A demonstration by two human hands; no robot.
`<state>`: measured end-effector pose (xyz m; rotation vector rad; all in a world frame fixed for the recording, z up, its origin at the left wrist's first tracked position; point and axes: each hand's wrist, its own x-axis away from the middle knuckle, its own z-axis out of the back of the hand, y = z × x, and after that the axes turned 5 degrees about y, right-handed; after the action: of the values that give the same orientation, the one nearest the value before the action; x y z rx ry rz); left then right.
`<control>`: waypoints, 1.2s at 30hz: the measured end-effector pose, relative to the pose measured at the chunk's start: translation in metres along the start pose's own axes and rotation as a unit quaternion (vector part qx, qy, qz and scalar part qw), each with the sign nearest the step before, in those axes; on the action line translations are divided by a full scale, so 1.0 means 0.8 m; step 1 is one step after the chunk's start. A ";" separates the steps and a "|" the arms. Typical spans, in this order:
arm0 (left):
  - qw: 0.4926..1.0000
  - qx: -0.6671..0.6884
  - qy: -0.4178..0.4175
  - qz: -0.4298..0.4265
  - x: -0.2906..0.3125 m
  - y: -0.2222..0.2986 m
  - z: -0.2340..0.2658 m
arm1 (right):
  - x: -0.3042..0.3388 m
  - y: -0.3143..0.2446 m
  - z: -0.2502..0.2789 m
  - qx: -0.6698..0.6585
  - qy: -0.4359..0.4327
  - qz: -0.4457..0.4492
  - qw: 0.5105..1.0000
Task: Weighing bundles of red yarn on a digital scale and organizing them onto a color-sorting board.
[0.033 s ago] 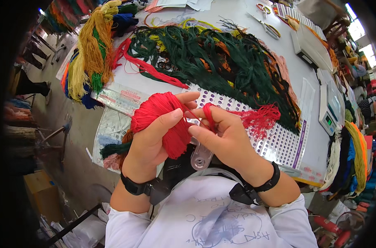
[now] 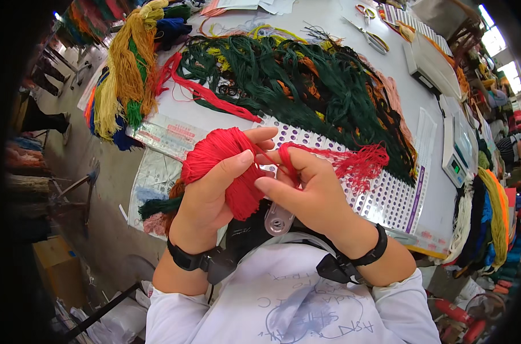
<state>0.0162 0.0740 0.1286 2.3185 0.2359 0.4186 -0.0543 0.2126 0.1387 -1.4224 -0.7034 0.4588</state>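
A fat ball of red yarn (image 2: 214, 166) sits in my left hand (image 2: 209, 186), whose thumb and fingers wrap round its side. Close beside it, my right hand (image 2: 315, 189) is closed on the red strand, with a loop of it round the index finger. From that hand the strand runs right to a loose, tangled red bundle (image 2: 361, 163) on the table. Another red hank (image 2: 214, 100) stretches across the table beyond the ball. The tips of my right fingers are partly hidden behind the thumb.
Dark green yarn (image 2: 272, 74) mixed with orange and black covers the table's middle. Scissors (image 2: 375, 41) lie at the far right, near digital scales (image 2: 455, 166). Coloured hanks (image 2: 134, 63) hang over the left edge, others (image 2: 481, 218) over the right. A dotted white sheet (image 2: 381, 209) lies near me.
My right thumb and fingers have shifted very slightly beside the ball. The red ball and my left hand stay in place.
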 end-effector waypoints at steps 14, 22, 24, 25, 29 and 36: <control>0.998 -0.020 -0.058 -0.006 0.003 0.015 0.033 | -0.004 0.018 -0.017 -0.046 0.006 0.028 0.999; 0.979 -0.054 -0.193 0.020 -0.014 0.024 0.070 | -0.013 -0.008 0.031 -0.145 -0.103 -0.079 0.981; 0.957 -0.001 -0.290 -0.010 -0.016 0.036 0.128 | -0.002 -0.023 0.094 -0.009 -0.199 -0.062 0.978; 0.960 0.041 -0.269 -0.062 -0.022 0.046 0.150 | 0.007 -0.021 0.137 0.034 -0.199 -0.012 0.979; 0.920 0.291 -0.173 -0.196 -0.002 0.136 0.209 | 0.126 -0.015 0.384 -0.140 0.256 -0.023 0.956; 0.951 0.271 -0.118 -0.097 -0.068 0.115 0.139 | 0.150 -0.054 0.365 -0.123 0.461 0.081 0.875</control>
<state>0.0108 -0.0787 0.1088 2.8155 0.5060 -0.0363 -0.1723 0.5020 0.2022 -1.7238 0.1462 -0.2199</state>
